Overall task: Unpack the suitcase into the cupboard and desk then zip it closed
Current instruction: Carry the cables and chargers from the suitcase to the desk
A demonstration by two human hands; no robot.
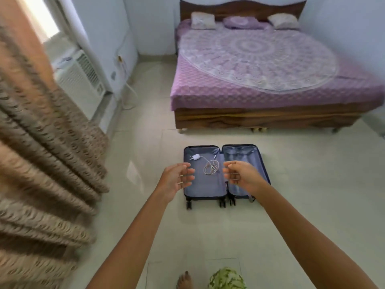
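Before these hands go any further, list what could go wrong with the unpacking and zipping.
1. The white charger and its coiled cable still lie in the left half of the open suitcase; closing now would likely shut them inside.
2. The cable trails toward the centre hinge, so it might snag in the zip.
3. The left hand and right hand hold nothing; lifting only the plug may let the coil unravel and drag.
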